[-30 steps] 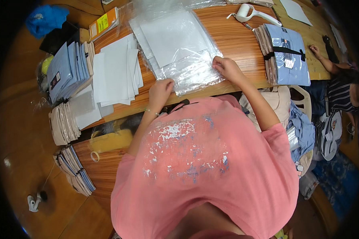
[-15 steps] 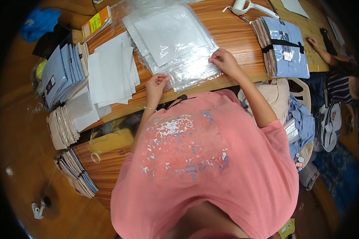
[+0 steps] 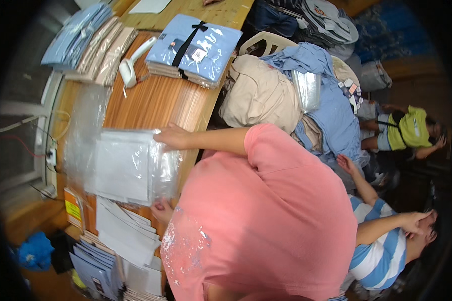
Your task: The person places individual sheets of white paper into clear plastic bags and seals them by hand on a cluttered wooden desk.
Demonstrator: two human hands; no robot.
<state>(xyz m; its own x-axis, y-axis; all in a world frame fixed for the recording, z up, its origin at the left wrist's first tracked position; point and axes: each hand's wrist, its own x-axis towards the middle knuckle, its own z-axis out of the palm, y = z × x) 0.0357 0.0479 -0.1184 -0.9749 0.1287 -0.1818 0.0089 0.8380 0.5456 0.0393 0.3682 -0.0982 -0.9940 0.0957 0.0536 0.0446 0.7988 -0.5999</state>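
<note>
A stack of clear plastic bags [image 3: 166, 168] lies flat on the wooden table, with white paper sheets [image 3: 121, 168] showing at its far part. My right hand [image 3: 173, 136] pinches the upper near corner of the plastic, its thumb and fingers closed. At the opposite near corner is my left hand [image 3: 161, 210], fingers curled in against the plastic edge and partly hidden by my shirt. Beside my left hand lies a fanned pile of white sheets [image 3: 123, 231].
Bagged blue folded shirts [image 3: 196, 47] tied with black ribbon and a white handheld scanner [image 3: 130, 67] sit farther along the table. More folded shirts [image 3: 93, 266] stand at the lower left. A chair heaped with beige cloth [image 3: 261, 93] and blue cloth is alongside. People [image 3: 381, 251] are behind me.
My view has swung round to the right, so the table now lies on the left and people appear at the right. Both hands stay at the near corners of the plastic bags.
</note>
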